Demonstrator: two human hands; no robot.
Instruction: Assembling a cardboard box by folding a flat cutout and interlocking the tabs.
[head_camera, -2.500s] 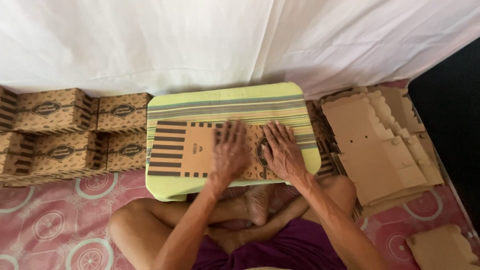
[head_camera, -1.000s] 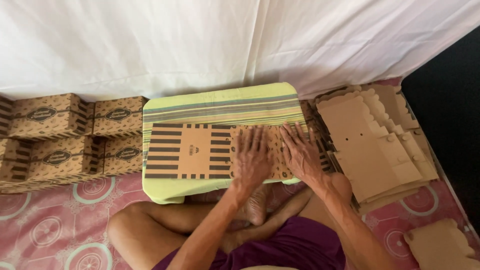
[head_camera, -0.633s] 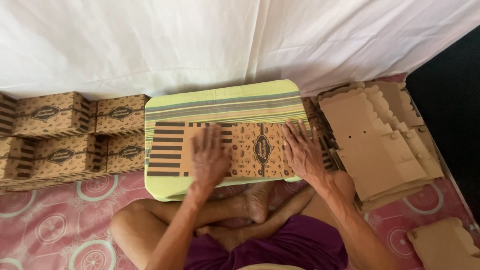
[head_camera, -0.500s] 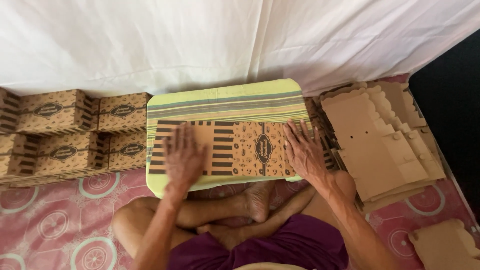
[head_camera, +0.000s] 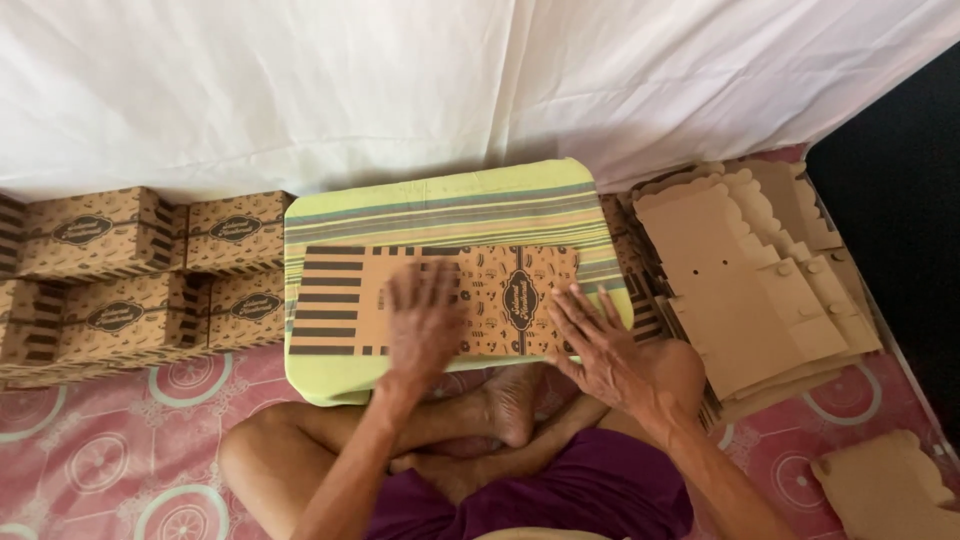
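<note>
carton blank (head_camera: 440, 300): flat, brown, striped, patterned

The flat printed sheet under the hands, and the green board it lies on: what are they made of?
The flat sheet looks like thin brown cardboard, matte, with dark printed stripes and cut edges. The green board looks covered in striped woven cloth or mat; its core is hidden. Both the left hand and right hand press flat on the sheet.

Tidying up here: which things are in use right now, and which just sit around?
In use:
left hand
right hand
flat printed carton
green striped board

Sitting around:
folded boxes
stack of flat blanks
white cloth
</note>
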